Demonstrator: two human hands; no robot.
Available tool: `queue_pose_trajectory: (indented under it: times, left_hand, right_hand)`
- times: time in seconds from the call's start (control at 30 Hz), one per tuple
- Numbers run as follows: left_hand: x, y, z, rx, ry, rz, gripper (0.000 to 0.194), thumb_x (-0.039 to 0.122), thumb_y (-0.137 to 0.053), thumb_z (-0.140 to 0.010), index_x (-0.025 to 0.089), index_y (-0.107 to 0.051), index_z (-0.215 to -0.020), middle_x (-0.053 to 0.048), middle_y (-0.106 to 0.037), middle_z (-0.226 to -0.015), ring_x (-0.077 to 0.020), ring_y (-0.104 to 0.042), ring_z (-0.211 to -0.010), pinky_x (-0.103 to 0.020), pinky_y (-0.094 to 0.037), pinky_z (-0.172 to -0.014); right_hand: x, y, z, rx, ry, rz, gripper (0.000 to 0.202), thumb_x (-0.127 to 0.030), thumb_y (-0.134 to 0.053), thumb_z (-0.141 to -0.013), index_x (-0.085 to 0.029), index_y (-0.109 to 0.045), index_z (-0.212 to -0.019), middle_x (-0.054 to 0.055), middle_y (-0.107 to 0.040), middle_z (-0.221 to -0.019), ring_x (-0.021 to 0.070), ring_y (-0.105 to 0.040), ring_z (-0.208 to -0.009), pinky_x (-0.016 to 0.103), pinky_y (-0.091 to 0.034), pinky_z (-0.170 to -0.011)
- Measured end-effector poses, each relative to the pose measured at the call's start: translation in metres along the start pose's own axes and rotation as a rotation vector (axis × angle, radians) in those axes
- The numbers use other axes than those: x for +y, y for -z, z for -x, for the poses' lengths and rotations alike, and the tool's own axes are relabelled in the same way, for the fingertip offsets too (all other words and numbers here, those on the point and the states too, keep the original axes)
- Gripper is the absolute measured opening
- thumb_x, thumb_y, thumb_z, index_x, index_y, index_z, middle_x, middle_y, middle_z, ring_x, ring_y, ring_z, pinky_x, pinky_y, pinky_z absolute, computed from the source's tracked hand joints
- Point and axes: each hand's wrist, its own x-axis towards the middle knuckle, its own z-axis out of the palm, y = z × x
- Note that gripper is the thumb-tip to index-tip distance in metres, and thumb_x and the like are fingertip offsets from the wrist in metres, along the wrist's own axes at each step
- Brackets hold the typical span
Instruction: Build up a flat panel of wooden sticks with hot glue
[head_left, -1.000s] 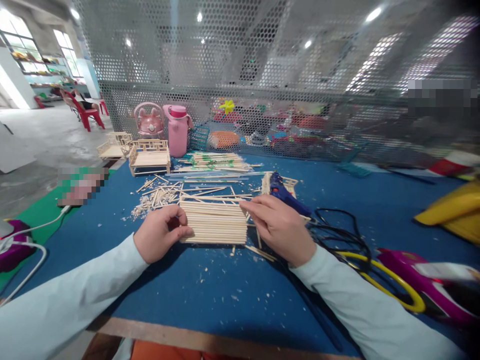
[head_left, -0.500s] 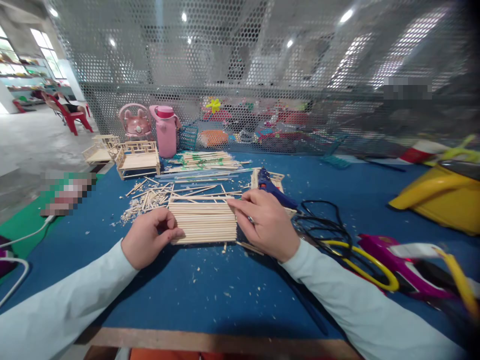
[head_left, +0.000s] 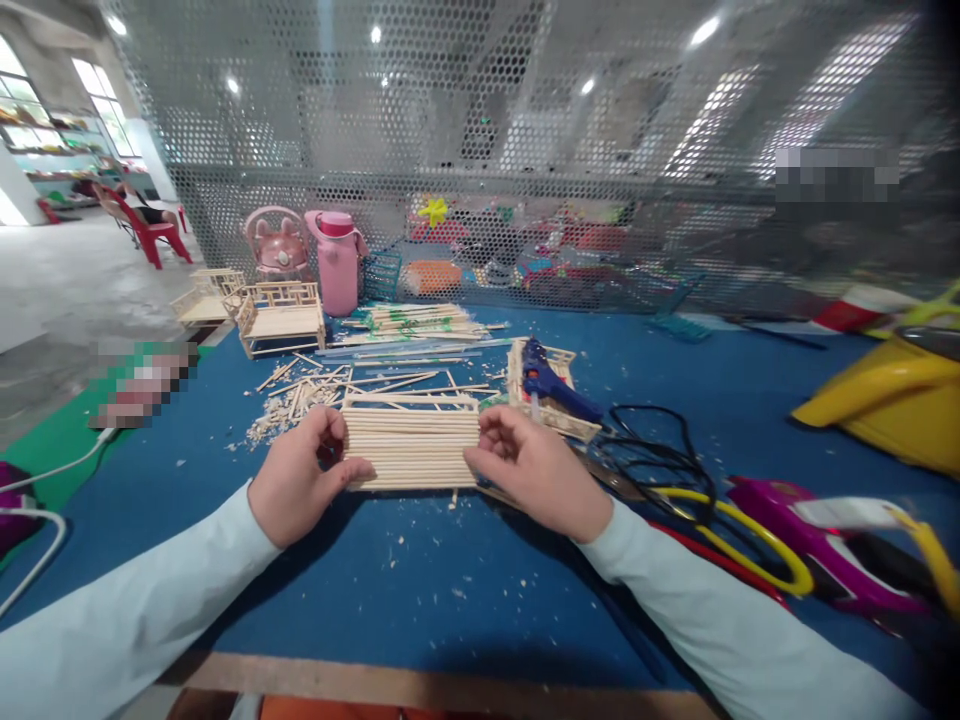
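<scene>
Pinching the panel (head_left: 411, 450) by its left end over the tabletop (head_left: 450, 600), the left hand (head_left: 292, 490) should press lightly; the right hand (head_left: 551, 475), its grip closed on the other end, should match that pressure to avoid twisting.

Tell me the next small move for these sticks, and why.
Perhaps press the stick panel gently inward from both ends to even it: the left hand and right hand are at opposite ends, and its sticks lie side by side.
</scene>
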Motion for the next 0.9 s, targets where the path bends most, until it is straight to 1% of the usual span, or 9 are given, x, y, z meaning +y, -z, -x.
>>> queue_pose_trajectory:
  times: [0.1,0.17,0.23,0.33,0.47,0.6,0.73,0.83,0.9]
  left_hand:
    - [0.000,-0.003,-0.002,0.050,0.031,0.068,0.033,0.029,-0.067,-0.066,0.021,-0.036,-0.074,0.007,-0.044,-0.063,-0.0088,-0.044,-0.055,-0.023,-0.040,-0.054]
    - [0.001,-0.004,-0.003,0.087,0.047,0.146,0.033,0.029,-0.066,-0.066,0.020,-0.038,-0.081,0.005,-0.048,-0.070,-0.0088,-0.048,-0.057,-0.023,-0.043,-0.055]
    - [0.001,-0.003,-0.004,0.130,0.033,0.184,0.033,0.028,-0.063,-0.069,0.019,-0.041,-0.092,0.001,-0.051,-0.081,-0.0095,-0.051,-0.061,-0.023,-0.045,-0.054]
    - [0.001,0.001,-0.005,0.208,-0.049,0.056,0.032,0.028,-0.059,-0.074,0.018,-0.047,-0.102,-0.003,-0.055,-0.089,-0.0117,-0.053,-0.068,-0.025,-0.047,-0.057]
    - [-0.001,0.006,-0.006,0.276,-0.155,-0.168,0.019,0.025,-0.058,-0.076,0.017,-0.058,-0.094,-0.003,-0.060,-0.083,-0.0128,-0.052,-0.067,-0.027,-0.047,-0.063]
    - [-0.003,0.008,-0.008,0.308,-0.228,-0.218,0.014,0.024,-0.059,-0.076,0.016,-0.061,-0.089,-0.002,-0.061,-0.075,-0.0124,-0.052,-0.064,-0.027,-0.046,-0.062]
    - [-0.004,0.007,-0.009,0.304,-0.248,-0.241,0.014,0.024,-0.059,-0.077,0.017,-0.062,-0.089,-0.001,-0.061,-0.074,-0.0125,-0.053,-0.063,-0.027,-0.047,-0.062]
    - [-0.005,0.006,-0.008,0.309,-0.227,-0.254,0.017,0.025,-0.059,-0.077,0.017,-0.060,-0.092,-0.002,-0.061,-0.076,-0.0133,-0.054,-0.065,-0.028,-0.048,-0.063]
    - [-0.005,0.006,-0.007,0.359,-0.239,-0.282,0.023,0.026,-0.059,-0.076,0.015,-0.057,-0.097,-0.004,-0.061,-0.082,-0.0156,-0.055,-0.072,-0.031,-0.049,-0.067]
  right_hand:
    - [-0.001,-0.002,0.000,-0.087,-0.051,-0.006,0.022,-0.035,-0.054,-0.075,-0.020,-0.042,-0.063,-0.005,-0.042,-0.055,0.0092,-0.040,-0.050,0.023,-0.038,-0.048]
    - [0.000,-0.003,-0.001,-0.103,-0.087,-0.075,0.026,-0.039,-0.054,-0.075,-0.020,-0.042,-0.063,-0.005,-0.042,-0.054,0.0092,-0.041,-0.049,0.023,-0.037,-0.045]
    - [0.001,-0.004,-0.001,-0.124,-0.138,-0.182,0.027,-0.042,-0.056,-0.074,-0.020,-0.043,-0.065,-0.005,-0.043,-0.055,0.0095,-0.044,-0.049,0.023,-0.039,-0.045]
    - [0.003,-0.006,0.000,-0.150,-0.221,-0.317,0.029,-0.044,-0.059,-0.072,-0.021,-0.042,-0.067,-0.006,-0.044,-0.056,0.0091,-0.046,-0.048,0.023,-0.042,-0.045]
    - [0.004,-0.008,0.000,-0.150,-0.257,-0.360,0.031,-0.045,-0.061,-0.070,-0.020,-0.042,-0.067,-0.007,-0.044,-0.055,0.0083,-0.046,-0.046,0.023,-0.042,-0.044]
    - [0.004,-0.009,-0.001,-0.132,-0.265,-0.345,0.032,-0.045,-0.063,-0.068,-0.020,-0.042,-0.067,-0.007,-0.043,-0.055,0.0077,-0.045,-0.047,0.022,-0.042,-0.045]
    - [0.005,-0.009,0.000,-0.120,-0.257,-0.327,0.032,-0.046,-0.063,-0.067,-0.021,-0.043,-0.068,-0.007,-0.043,-0.055,0.0082,-0.044,-0.048,0.022,-0.042,-0.045]
    - [0.005,-0.009,0.001,-0.120,-0.248,-0.303,0.032,-0.046,-0.063,-0.067,-0.021,-0.043,-0.068,-0.006,-0.044,-0.056,0.0085,-0.045,-0.048,0.022,-0.041,-0.046]
    - [0.006,-0.009,0.001,-0.126,-0.255,-0.311,0.033,-0.046,-0.062,-0.067,-0.021,-0.043,-0.069,-0.007,-0.044,-0.056,0.0085,-0.045,-0.048,0.022,-0.041,-0.045]
